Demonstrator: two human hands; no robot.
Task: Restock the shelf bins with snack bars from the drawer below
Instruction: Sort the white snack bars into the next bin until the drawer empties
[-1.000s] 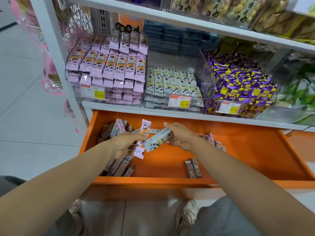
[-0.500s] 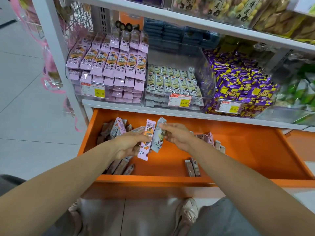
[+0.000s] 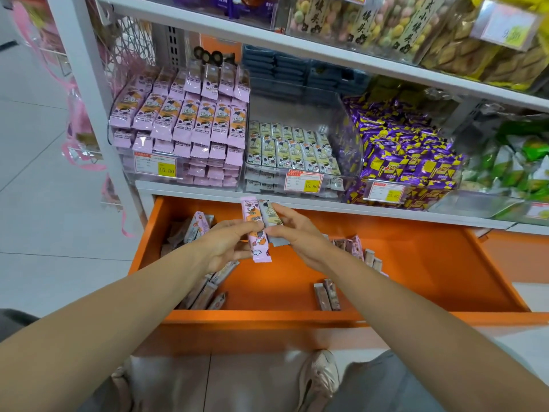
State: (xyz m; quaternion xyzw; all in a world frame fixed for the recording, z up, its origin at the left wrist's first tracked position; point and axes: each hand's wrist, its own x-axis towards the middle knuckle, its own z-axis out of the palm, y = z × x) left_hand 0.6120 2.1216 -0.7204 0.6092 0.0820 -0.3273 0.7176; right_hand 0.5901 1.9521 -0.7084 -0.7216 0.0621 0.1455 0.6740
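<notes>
Pinching a pink bar [image 3: 255, 230], the left hand [image 3: 225, 248] meets the right hand [image 3: 297, 233], fingers curled round a grey bar [image 3: 271, 221] alongside.

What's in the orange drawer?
Loose bars lie left in the drawer, a few mid-back, two in front. The left hand with a pink bar and right hand with a grey bar cover what's beneath.

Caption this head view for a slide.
Left hand holds pink bar, right hand grey bar, above open orange drawer.
</notes>
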